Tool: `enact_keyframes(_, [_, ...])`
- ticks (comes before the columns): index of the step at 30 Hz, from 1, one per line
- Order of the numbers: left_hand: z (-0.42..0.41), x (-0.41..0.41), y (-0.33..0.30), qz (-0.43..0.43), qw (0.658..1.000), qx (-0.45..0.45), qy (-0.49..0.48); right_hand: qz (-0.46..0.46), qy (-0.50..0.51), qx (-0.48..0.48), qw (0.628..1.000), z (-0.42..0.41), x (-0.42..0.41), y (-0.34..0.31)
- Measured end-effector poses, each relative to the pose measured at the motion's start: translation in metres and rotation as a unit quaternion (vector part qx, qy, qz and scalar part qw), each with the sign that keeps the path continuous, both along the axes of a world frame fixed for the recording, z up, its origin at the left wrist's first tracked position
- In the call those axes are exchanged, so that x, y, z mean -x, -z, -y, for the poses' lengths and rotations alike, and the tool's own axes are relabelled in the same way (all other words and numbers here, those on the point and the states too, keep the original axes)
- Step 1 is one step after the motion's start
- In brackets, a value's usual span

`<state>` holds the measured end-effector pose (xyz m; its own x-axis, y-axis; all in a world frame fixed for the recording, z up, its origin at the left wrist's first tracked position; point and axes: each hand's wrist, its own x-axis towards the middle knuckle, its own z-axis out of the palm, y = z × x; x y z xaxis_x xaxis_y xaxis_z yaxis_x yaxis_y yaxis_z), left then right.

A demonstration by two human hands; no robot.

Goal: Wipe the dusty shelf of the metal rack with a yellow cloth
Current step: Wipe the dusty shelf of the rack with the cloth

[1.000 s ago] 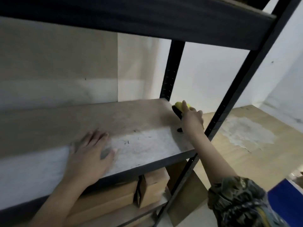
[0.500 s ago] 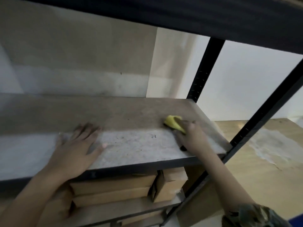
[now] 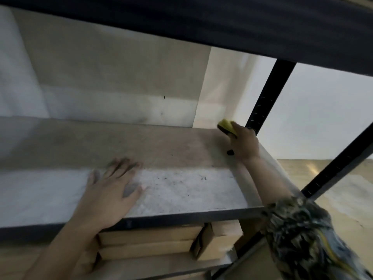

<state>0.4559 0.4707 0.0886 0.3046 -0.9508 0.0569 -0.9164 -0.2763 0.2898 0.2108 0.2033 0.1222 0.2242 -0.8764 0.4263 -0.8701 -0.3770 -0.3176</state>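
Now Wiping the Far Corner

Flat and open, the left hand (image 3: pixel 110 194) braces on the shelf (image 3: pixel 181 190) for balance. The right hand (image 3: pixel 243 143) grips the yellow cloth (image 3: pixel 225 126) at the back right corner, apparently pressing it down.

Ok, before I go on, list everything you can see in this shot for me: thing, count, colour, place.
dusty shelf: one, grey-brown board, middle of the frame, dark specks on it.
upper shelf: one, black, across the top of the frame.
rack posts: two in view, black, at the right end of the dusty shelf.
cardboard boxes: several, brown, stacked on the level below; exact count unclear.
wall: pale, behind the rack.
floor: tan with a whitish patch, right of the rack.
yellow cloth: one, yellow with a dark part under it, back right corner of the dusty shelf.
left hand: flat on the dusty shelf, fingers spread.
right hand: grip on the yellow cloth; patterned sleeve lower right.
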Motion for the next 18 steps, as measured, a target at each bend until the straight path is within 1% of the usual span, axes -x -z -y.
enact_keyframes(3, [0.001, 0.0, 0.001, -0.004, 1.0, 0.002, 0.0, -0.027, 0.056, -0.036, 0.997, 0.028, -0.003, 0.016])
enact_keyframes(6, [0.002, -0.001, 0.0, -0.002, 1.0, 0.003, -0.001, -0.023, 0.107, -0.045, 0.993, 0.042, -0.019, 0.022])
enact_keyframes(8, [0.003, 0.0, 0.0, -0.002, 1.0, -0.002, -0.006, -0.022, 0.099, -0.047, 0.994, 0.049, -0.034, 0.023])
enact_keyframes(9, [0.004, 0.001, 0.0, -0.001, 1.0, -0.003, -0.007, -0.033, 0.072, -0.049, 0.996, 0.05, -0.045, 0.023])
enact_keyframes(12, [0.004, 0.001, -0.001, -0.007, 1.0, 0.004, -0.009, -0.079, -0.067, -0.057, 0.993, 0.036, -0.083, 0.021])
enact_keyframes(14, [0.002, 0.002, -0.001, -0.01, 1.0, 0.005, -0.009, -0.053, -0.169, -0.068, 0.982, 0.0, -0.097, 0.016])
enact_keyframes(16, [0.001, 0.002, -0.002, -0.015, 1.0, 0.011, -0.01, -0.018, -0.297, -0.065, 0.953, -0.048, -0.096, 0.012])
enact_keyframes(18, [0.001, 0.002, -0.002, -0.015, 1.0, 0.015, -0.009, -0.041, -0.394, -0.084, 0.914, -0.09, -0.084, 0.01])
